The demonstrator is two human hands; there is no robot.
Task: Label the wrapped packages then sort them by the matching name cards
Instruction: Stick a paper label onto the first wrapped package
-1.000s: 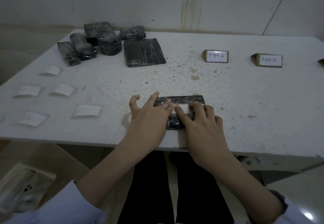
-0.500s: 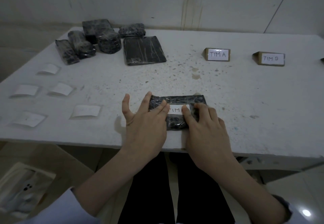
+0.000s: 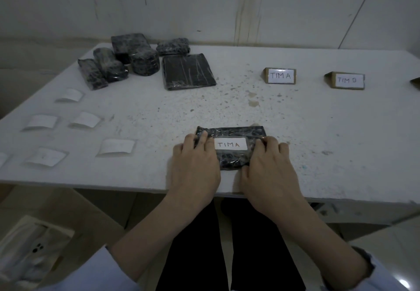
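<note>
A dark wrapped package (image 3: 234, 132) lies near the table's front edge with a white label (image 3: 230, 144) reading "TIM A" stuck on top. My left hand (image 3: 195, 165) grips the package's left end, fingers curled over it. My right hand (image 3: 268, 168) holds its right end the same way. Name cards "TIM A" (image 3: 280, 76) and "TIM B" (image 3: 346, 80) stand at the back right. Several more wrapped packages (image 3: 145, 61) sit in a cluster at the back left, the largest a flat one (image 3: 187, 71).
Several loose white labels (image 3: 117, 147) lie along the table's left side. A third card's corner (image 3: 416, 83) shows at the right edge. The white table (image 3: 318, 131) is speckled with stains. A cardboard box with a bagged phone (image 3: 34, 252) sits on the floor at left.
Both hands slid outward from the middle of the label to the package's ends, uncovering the full "TIM A" text. The package stayed in place.
</note>
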